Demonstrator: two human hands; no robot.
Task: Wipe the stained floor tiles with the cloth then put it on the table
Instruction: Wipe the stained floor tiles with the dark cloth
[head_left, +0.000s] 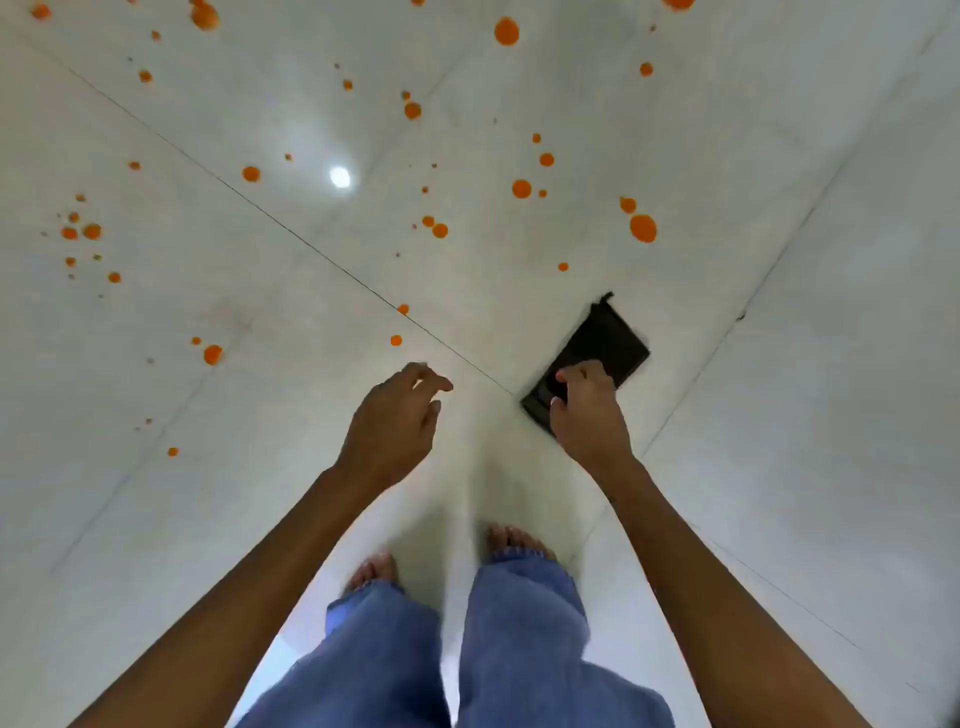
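Right grip (587, 410) pinched the near edge of the black cloth (605, 340), fingers curled round it, just above or on the white floor tiles (779, 441); which, I could not tell. Left grip (395, 421) hung loosely curled, holding nothing. Orange stains (643, 227) dotted the tiles beyond.

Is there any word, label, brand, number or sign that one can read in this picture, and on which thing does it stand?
None: no text shows on the dark cloth, the floor tiles, the orange stains or the jeans.
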